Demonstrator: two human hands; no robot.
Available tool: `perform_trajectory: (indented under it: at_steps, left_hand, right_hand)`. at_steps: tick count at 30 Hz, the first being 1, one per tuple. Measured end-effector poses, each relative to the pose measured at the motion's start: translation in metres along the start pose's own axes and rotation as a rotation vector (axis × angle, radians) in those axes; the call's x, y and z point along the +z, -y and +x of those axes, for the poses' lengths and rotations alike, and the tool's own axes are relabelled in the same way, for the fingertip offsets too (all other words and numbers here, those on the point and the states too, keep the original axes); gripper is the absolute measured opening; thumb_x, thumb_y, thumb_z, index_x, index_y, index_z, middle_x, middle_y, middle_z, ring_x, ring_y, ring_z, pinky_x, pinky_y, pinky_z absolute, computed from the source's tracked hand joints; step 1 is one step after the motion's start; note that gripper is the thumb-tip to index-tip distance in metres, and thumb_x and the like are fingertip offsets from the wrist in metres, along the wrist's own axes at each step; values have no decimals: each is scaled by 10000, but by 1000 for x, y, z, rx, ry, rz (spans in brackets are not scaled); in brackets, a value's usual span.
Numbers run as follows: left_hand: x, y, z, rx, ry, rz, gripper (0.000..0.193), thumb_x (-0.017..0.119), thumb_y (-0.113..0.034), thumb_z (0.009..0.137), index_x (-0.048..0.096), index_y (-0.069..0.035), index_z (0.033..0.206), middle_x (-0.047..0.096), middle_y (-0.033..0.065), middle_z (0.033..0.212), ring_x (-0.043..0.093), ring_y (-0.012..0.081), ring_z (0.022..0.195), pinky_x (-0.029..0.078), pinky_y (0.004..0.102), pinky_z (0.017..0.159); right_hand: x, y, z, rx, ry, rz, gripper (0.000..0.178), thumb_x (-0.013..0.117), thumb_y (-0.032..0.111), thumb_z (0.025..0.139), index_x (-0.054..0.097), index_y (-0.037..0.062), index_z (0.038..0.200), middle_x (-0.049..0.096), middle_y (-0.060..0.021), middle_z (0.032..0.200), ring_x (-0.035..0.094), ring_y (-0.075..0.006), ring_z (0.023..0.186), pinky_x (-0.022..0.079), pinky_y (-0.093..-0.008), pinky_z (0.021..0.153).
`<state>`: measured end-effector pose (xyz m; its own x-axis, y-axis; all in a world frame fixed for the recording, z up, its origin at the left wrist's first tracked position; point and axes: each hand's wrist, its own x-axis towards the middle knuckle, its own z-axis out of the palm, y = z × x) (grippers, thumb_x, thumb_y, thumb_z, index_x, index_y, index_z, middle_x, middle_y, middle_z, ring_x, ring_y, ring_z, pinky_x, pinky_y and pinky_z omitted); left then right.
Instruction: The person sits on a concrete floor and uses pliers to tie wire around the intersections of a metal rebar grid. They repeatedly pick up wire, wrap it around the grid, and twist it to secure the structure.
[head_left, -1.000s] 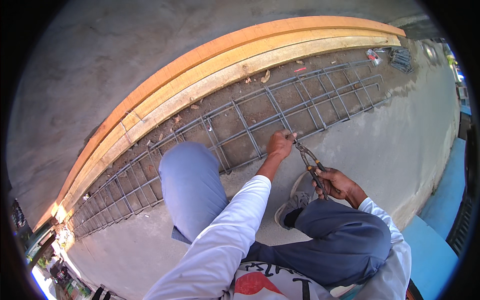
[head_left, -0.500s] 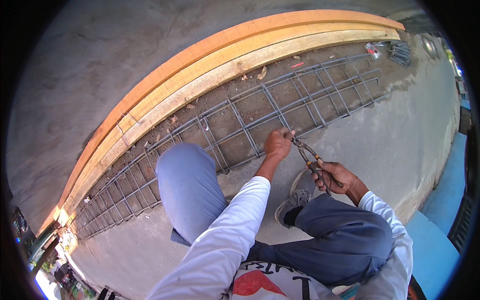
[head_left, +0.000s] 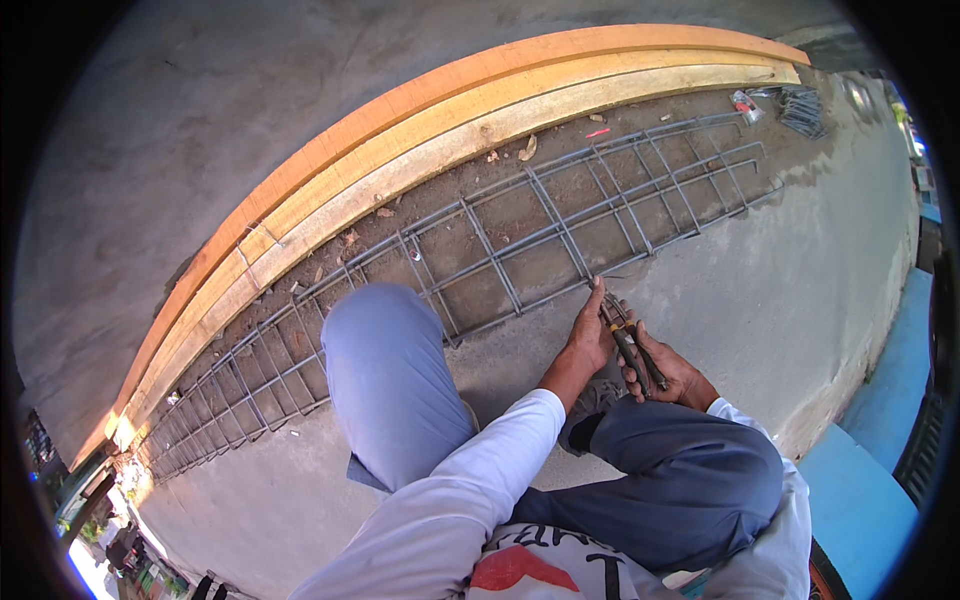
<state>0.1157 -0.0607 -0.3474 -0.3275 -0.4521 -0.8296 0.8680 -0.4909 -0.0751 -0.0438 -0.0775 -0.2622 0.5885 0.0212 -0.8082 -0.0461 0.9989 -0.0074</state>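
Grey concrete [head_left: 760, 290] is bordered by a rebar cage [head_left: 497, 261], laid 8 to 2 o'clock. Pliers [head_left: 624, 345], near 4 o'clock, are gripped by the right hand [head_left: 672, 372], head toward 11. Left hand [head_left: 590, 338] is stretched toward 12 beside them; hold cannot be told.

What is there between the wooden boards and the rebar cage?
In the head view, a strip of dirt lies between the wooden boards and the rebar cage, scattered with brown leaf-like debris and a red scrap.

The rebar cage [head_left: 491, 256] blocks ahead; rightward, the concrete [head_left: 765, 275] lies open.
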Motion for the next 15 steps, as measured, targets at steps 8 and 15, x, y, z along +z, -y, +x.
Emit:
perform_trajectory:
  at_steps: [8,15]
  left_hand:
    - [15,-3,41,62,31,-242,211,668,-260,958,639,-52,942,663,80,796,641,214,616,518,316,508]
    - [33,28,86,467,-518,-31,172,684,-187,937,595,-42,914,601,73,720,570,177,547,421,332,465]
  right_hand:
    - [23,13,-10,14,-175,-290,684,503,664,946,574,6,1119,687,-154,810,712,-261,650,596,-391,558]
    - [56,35,-17,45,-659,-1296,441,649,388,962,595,-32,1082,666,-160,841,679,-250,725,538,-372,636]
